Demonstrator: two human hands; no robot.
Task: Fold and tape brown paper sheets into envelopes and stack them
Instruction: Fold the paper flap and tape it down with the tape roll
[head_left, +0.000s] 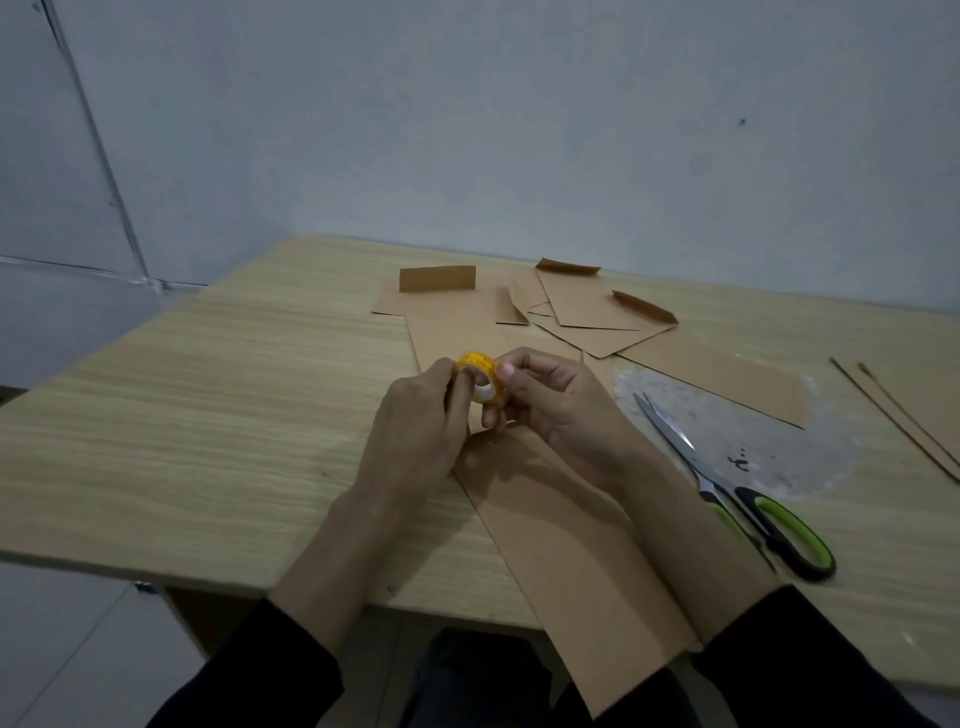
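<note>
A small yellow tape roll (480, 371) is held above the table between both hands. My left hand (415, 421) grips its left side, and the fingers and thumb of my right hand (550, 400) pinch its right side. Under my hands lies a long folded brown paper sheet (566, 545) that runs from the table's middle past the front edge toward me. Several folded brown envelopes (587, 306) lie overlapping at the back of the table, some with flaps standing up.
Scissors (737, 483) with black and green handles lie to the right of my right forearm, blades pointing away. Another brown sheet (727, 374) lies behind them. Thin brown paper strips (893, 415) lie at the far right. The wooden table (208, 415) meets a grey wall.
</note>
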